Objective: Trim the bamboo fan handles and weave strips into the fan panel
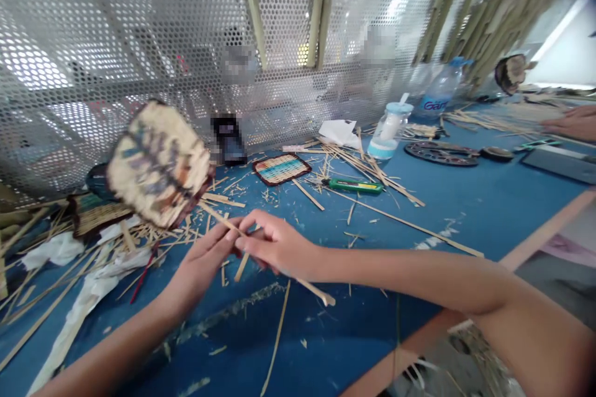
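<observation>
A woven fan (158, 164) with a cream, patterned face is raised above the blue table (465, 205); its thin bamboo handle (316, 291) runs down through both hands. My left hand (205, 260) pinches the handle just below the fan. Touching it from the right, my right hand (274, 245) has its fingers closed round the same stick. The handle's free end pokes out below my right wrist.
Bamboo strips and shavings (363, 167) litter the table. A small woven mat (280, 169), a green utility knife (354, 185), a glue bottle (388, 130) and a water bottle (440, 96) lie behind. A perforated metal screen (139, 43) backs the table. Another person's hand (572, 124) rests far right.
</observation>
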`<state>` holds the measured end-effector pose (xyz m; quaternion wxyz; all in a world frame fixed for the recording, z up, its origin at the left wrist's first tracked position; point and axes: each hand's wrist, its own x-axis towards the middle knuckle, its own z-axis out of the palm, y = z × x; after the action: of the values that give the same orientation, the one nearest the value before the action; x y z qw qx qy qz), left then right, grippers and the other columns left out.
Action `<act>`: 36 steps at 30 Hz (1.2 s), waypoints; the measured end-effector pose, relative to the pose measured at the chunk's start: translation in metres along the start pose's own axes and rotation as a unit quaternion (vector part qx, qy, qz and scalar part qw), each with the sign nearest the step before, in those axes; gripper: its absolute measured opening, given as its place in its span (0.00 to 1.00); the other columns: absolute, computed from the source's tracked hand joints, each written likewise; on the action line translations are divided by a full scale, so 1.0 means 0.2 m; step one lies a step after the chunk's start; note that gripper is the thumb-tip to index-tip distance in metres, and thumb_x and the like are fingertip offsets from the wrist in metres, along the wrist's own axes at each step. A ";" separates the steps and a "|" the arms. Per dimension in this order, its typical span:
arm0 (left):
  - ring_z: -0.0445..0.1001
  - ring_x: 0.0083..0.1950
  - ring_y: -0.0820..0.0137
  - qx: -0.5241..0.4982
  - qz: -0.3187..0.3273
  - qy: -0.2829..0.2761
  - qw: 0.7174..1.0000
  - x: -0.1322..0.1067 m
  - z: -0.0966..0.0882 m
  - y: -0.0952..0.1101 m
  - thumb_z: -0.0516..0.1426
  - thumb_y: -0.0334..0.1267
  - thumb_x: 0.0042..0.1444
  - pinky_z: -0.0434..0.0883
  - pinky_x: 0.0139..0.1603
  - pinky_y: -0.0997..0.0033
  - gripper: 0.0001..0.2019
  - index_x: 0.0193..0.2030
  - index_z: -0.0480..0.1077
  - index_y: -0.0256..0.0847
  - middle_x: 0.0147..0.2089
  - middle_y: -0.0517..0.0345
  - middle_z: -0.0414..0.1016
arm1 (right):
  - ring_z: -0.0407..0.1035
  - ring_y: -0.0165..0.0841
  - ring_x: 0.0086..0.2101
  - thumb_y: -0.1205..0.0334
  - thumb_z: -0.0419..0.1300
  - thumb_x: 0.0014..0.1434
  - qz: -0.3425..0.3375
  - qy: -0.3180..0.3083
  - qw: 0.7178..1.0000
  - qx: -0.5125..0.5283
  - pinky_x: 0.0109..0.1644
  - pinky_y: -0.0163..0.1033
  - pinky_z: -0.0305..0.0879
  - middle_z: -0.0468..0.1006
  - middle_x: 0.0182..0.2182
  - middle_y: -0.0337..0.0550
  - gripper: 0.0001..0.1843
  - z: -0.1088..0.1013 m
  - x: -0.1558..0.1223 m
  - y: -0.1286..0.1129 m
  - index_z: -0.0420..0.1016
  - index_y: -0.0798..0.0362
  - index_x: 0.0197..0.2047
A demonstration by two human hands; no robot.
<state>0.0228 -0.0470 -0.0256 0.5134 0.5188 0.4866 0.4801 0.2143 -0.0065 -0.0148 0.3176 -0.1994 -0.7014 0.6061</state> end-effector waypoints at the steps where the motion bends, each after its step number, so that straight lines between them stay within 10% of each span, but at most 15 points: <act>1: 0.70 0.42 0.67 0.029 0.012 0.015 0.999 -0.03 0.01 0.02 0.62 0.50 0.55 0.68 0.44 0.72 0.18 0.50 0.75 0.49 0.44 0.56 0.76 | 0.59 0.24 0.18 0.49 0.53 0.66 -0.020 -0.021 0.998 -0.055 0.22 0.31 0.55 0.65 0.19 0.28 0.12 -0.01 -0.02 -0.04 0.63 0.48 0.42; 7: 0.69 0.27 0.70 -0.019 0.038 0.047 0.998 -0.08 0.07 0.19 0.63 0.50 0.51 0.66 0.25 0.75 0.12 0.34 0.77 0.45 0.29 0.58 0.73 | 0.68 0.31 0.35 0.55 0.48 0.69 -0.036 -0.039 0.885 -0.462 0.39 0.38 0.60 0.77 0.35 0.40 0.15 -0.46 -0.15 -0.25 0.72 0.51 0.37; 10: 0.62 0.18 0.75 -0.071 0.026 0.071 0.995 -0.08 0.09 0.18 0.61 0.49 0.53 0.59 0.16 0.76 0.11 0.32 0.73 0.44 0.25 0.61 0.70 | 0.69 0.37 0.43 0.52 0.52 0.66 0.082 0.051 0.807 -0.582 0.46 0.43 0.62 0.77 0.44 0.47 0.15 -0.82 -0.21 -0.18 0.75 0.50 0.45; 14: 0.59 0.17 0.78 -0.050 -0.010 0.109 0.993 -0.11 0.11 0.11 0.58 0.49 0.56 0.58 0.16 0.79 0.12 0.31 0.71 0.43 0.25 0.63 0.68 | 0.68 0.44 0.48 0.51 0.55 0.62 0.127 0.087 0.781 -0.605 0.52 0.48 0.62 0.75 0.48 0.56 0.21 -1.13 -0.30 -0.01 0.73 0.55 0.53; 20: 0.58 0.17 0.78 -0.062 -0.124 0.084 0.987 -0.16 0.15 0.06 0.59 0.53 0.55 0.52 0.15 0.80 0.15 0.40 0.73 0.43 0.27 0.59 0.70 | 0.70 0.44 0.49 0.49 0.55 0.60 0.129 0.045 0.779 -0.612 0.53 0.46 0.63 0.76 0.49 0.55 0.24 -1.21 -0.32 0.12 0.74 0.55 0.53; 24: 0.63 0.15 0.72 -0.011 -0.224 -0.055 0.973 -0.20 0.15 0.04 0.50 0.58 0.60 0.53 0.13 0.76 0.22 0.48 0.72 0.44 0.28 0.54 0.75 | 0.72 0.46 0.45 0.47 0.55 0.58 0.136 0.049 0.764 -0.629 0.48 0.47 0.65 0.77 0.46 0.56 0.24 -1.24 -0.28 0.12 0.76 0.55 0.50; 26: 0.72 0.22 0.66 0.145 -0.148 -0.100 0.973 -0.21 0.12 0.03 0.51 0.54 0.60 0.64 0.20 0.71 0.20 0.47 0.74 0.45 0.33 0.49 0.78 | 0.72 0.48 0.43 0.46 0.52 0.60 0.141 0.081 0.750 -0.642 0.46 0.48 0.65 0.76 0.46 0.58 0.26 -1.23 -0.26 0.10 0.74 0.58 0.50; 28: 0.78 0.41 0.57 0.355 0.039 -0.084 0.930 -0.21 0.06 0.02 0.54 0.46 0.59 0.72 0.41 0.62 0.16 0.51 0.74 0.46 0.46 0.45 0.78 | 0.71 0.48 0.43 0.46 0.49 0.62 0.137 0.138 0.741 -0.643 0.45 0.48 0.65 0.76 0.47 0.59 0.27 -1.19 -0.24 0.06 0.71 0.59 0.53; 30: 0.70 0.58 0.50 0.520 0.201 -0.063 0.827 -0.17 -0.01 0.00 0.55 0.39 0.59 0.62 0.59 0.51 0.17 0.54 0.73 0.46 0.56 0.42 0.73 | 0.72 0.46 0.44 0.45 0.48 0.63 0.123 0.184 0.744 -0.630 0.44 0.46 0.65 0.76 0.47 0.57 0.27 -1.12 -0.22 0.01 0.70 0.57 0.53; 36: 0.70 0.44 0.58 0.727 0.281 -0.152 0.607 0.01 -0.13 -0.02 0.47 0.32 0.65 0.61 0.52 0.53 0.12 0.39 0.71 0.37 0.41 0.48 0.74 | 0.73 0.43 0.42 0.48 0.53 0.62 0.019 0.183 0.748 -0.637 0.42 0.45 0.66 0.77 0.46 0.50 0.20 -0.82 -0.14 -0.06 0.73 0.52 0.49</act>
<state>-0.0021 -0.0430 -0.0302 -0.1263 0.8985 0.4203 0.0032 0.3483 0.0904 0.0007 0.2274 -0.4762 -0.8491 -0.0240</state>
